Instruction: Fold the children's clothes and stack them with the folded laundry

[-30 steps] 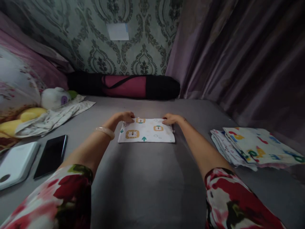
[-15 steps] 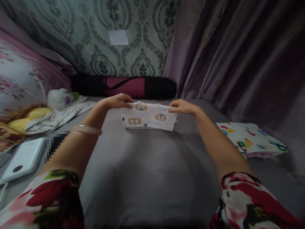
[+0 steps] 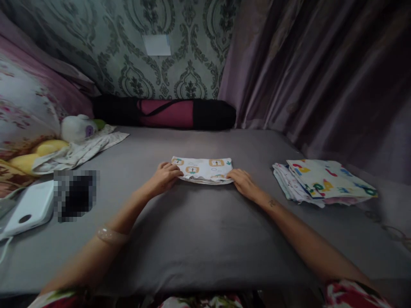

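Observation:
A folded white cloth [image 3: 205, 167] with an orange and green animal print lies flat on the grey bed sheet [image 3: 199, 239]. My left hand [image 3: 167, 176] pinches its near left corner, fingers curled over the edge. At the near right corner, my right hand [image 3: 243, 182] grips the same cloth between thumb and fingers. The layers show as a slightly curved edge facing me. A pale bangle [image 3: 111, 235] is on my left forearm.
Folded fabrics [image 3: 330, 179] are stacked at the right. A black and maroon long bag [image 3: 165, 113] lies along the wall. On the left are a white power bank [image 3: 30, 209] with a cable, a plush toy [image 3: 78, 128] and a crumpled cloth [image 3: 77, 154].
The cloth, held up by its top edge before, now lies lower and nearer to me on the sheet. Both hands have come down to its near corners.

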`<state>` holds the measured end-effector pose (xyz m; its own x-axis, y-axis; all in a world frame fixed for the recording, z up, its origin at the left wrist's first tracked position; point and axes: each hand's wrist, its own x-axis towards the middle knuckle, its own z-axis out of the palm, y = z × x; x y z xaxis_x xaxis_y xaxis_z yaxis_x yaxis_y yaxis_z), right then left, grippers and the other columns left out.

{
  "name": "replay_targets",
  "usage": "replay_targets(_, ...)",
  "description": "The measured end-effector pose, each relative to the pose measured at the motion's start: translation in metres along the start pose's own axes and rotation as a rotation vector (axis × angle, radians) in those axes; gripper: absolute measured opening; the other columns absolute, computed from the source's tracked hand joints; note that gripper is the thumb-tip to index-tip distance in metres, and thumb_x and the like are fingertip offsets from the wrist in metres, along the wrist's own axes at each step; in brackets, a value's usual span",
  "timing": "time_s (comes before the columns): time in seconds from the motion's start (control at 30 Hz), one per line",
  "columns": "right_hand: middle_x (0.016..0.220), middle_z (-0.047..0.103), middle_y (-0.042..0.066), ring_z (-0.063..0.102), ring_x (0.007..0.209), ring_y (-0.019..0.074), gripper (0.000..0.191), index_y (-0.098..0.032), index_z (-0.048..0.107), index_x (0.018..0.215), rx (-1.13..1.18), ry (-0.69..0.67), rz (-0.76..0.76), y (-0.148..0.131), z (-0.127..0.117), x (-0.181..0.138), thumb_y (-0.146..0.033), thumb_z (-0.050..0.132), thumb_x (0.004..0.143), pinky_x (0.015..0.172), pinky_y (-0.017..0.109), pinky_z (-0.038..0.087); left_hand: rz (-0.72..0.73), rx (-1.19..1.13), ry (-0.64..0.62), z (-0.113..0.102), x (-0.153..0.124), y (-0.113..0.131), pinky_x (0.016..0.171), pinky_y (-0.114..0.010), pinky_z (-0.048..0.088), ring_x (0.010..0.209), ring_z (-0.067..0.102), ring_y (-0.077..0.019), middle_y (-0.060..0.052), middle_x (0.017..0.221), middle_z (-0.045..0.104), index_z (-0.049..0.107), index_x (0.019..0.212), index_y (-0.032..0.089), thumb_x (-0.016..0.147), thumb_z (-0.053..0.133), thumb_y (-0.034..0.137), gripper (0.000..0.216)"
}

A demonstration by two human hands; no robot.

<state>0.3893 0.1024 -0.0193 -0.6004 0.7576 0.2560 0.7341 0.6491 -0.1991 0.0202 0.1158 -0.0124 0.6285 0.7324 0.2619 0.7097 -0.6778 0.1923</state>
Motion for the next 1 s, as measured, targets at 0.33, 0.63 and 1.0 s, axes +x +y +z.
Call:
replay_targets(0.33, 0.105, 0.067, 0.008, 0.058, 0.102, 0.02, 0.028, -0.018, 0.069, 0.09, 0.011, -0.021, 0.081, -0.022, -0.011, 0.008, -0.007, 0.045, 0.081, 0.096, 0.035, 0.038, -0.082, 0.007, -0.088, -0.01, -0.005, 0.023, 0.104, -0.048, 0.028, 0.098, 0.061, -0.0224, -0.005, 0.098, 0.071, 0.069, 0.088, 0.023, 0.088, 0.049, 0.032, 0.022)
replay_targets(0.63, 0.155, 0.033, 0.013, 0.02, 0.145, 0.0267, 0.056, -0.005, 0.036, 0.147, -0.073, -0.12, 0.229, -0.057, 0.038, 0.099, -0.027, 0.028, 0.095, 0.118, 0.045, 0.011, -0.284, 0.166, -0.023, 0.05, 0.078, 0.047, 0.116, -0.047, 0.021, 0.14, 0.033, -0.0285, -0.013, 0.147, 0.045, 0.047, 0.139, 0.012, 0.097, 0.031, 0.032, 0.049)
replay_targets(1.0, 0.159, 0.023, 0.009, 0.017, 0.147, 0.0249, 0.061, -0.008, 0.026, 0.152, -0.001, -0.271, 0.301, -0.052, 0.049, 0.104, -0.03, 0.025, 0.095, 0.119, 0.046, 0.008, -0.367, 0.143, -0.178, 0.063, 0.082, 0.041, 0.114, -0.057, 0.02, 0.144, 0.026, -0.0311, -0.011, 0.155, 0.032, 0.033, 0.149, 0.016, 0.099, 0.023, 0.038, 0.056)
